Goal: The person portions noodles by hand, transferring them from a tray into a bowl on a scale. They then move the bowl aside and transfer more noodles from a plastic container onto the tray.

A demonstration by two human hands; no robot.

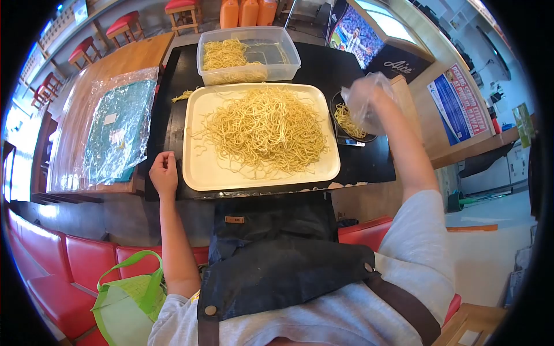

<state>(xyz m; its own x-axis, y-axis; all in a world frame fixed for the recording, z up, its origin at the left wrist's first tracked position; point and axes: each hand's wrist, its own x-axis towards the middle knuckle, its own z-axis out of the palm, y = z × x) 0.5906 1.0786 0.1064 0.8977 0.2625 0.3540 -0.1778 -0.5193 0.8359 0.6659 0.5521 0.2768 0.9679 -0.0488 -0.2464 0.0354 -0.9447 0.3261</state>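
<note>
We registered bright overall illumination, with the strongest white light at the far left edge and glare on the clear plastic sheet (121, 127) and the floor (49, 210). We noted pronounced wide-angle curvature, with straight lines bent and the periphery stretched inside a circular black border. We resolved the noodles (268, 132) clearly near centre, whereas the right hand (369, 92) appeared hazy amid translucent plastic (363, 117).
</note>
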